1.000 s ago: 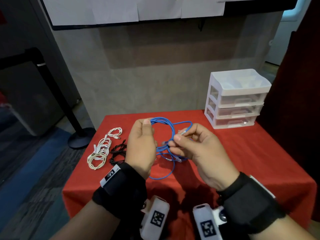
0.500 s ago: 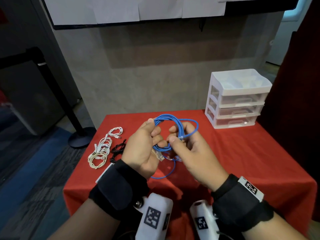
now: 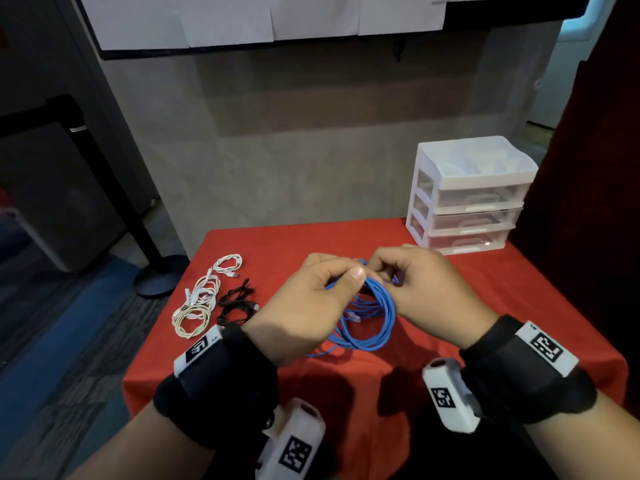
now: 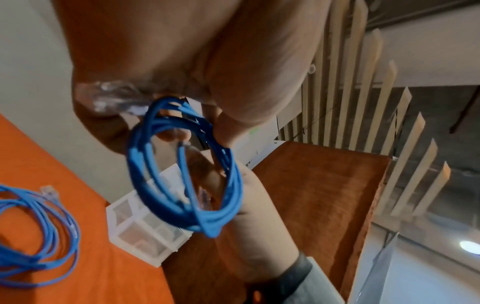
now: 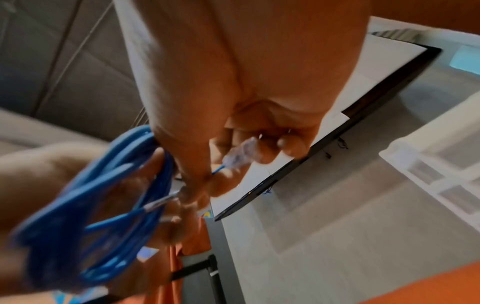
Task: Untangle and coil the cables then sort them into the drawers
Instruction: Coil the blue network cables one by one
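A blue network cable, wound into a coil of several loops, hangs just above the red table. My left hand grips the top of the coil, thumb over the strands. My right hand meets it there. In the right wrist view its fingers pinch the cable's clear plug beside the coil. The left wrist view shows the coil under my left fingers and a second blue cable lying loose on the cloth. The white three-drawer unit stands at the table's far right with all its drawers pushed in.
On the table's left lie white cables, a cream coil and a black cable. A black stanchion base stands on the floor beyond the left edge. A grey wall rises behind the table.
The coil stood above my hands and now hangs below them. Both hands have come lower and closer together at its top.
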Action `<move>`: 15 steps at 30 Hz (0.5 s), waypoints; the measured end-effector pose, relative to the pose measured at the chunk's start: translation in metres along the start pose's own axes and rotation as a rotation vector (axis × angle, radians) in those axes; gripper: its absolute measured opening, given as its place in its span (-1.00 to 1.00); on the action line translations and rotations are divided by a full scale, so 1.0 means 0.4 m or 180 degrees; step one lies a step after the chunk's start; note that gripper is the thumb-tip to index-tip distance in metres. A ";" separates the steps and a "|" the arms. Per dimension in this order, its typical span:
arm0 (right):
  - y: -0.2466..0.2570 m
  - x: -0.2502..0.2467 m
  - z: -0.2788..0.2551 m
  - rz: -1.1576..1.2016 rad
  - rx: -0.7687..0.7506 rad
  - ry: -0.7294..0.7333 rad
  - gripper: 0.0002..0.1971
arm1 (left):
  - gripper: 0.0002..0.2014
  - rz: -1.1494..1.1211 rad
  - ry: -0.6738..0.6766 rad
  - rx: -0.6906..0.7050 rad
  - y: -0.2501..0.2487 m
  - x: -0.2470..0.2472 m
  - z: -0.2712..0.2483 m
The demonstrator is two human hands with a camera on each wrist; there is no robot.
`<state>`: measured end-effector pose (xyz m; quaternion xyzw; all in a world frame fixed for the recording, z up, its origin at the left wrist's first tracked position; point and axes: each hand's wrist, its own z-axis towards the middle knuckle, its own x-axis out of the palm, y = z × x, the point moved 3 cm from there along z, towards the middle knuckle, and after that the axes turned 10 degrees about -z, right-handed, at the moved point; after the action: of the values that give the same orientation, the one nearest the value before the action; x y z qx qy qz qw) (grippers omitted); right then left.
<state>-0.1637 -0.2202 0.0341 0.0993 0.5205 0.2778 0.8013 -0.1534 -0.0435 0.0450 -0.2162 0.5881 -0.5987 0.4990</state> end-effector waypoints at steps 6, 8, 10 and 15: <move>0.007 0.003 -0.011 0.1043 0.0204 0.0186 -0.81 | -0.74 -0.0498 0.0272 -0.0171 -0.033 0.014 -0.009; 0.002 0.012 -0.007 0.1263 0.0348 0.0276 -0.95 | -0.65 -0.0425 0.0296 -0.0120 -0.029 0.020 -0.014; -0.007 0.024 -0.004 0.1477 0.0480 0.0534 -0.89 | -0.53 -0.0250 0.0357 -0.0032 -0.019 0.025 -0.017; 0.000 0.051 -0.013 0.2076 0.0732 0.1156 -0.95 | -0.12 0.1091 0.0452 0.0026 0.005 0.034 -0.018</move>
<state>-0.1622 -0.2097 0.0158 0.2978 0.6226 0.4708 0.5495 -0.1643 -0.0511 0.0371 -0.0680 0.6477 -0.5211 0.5517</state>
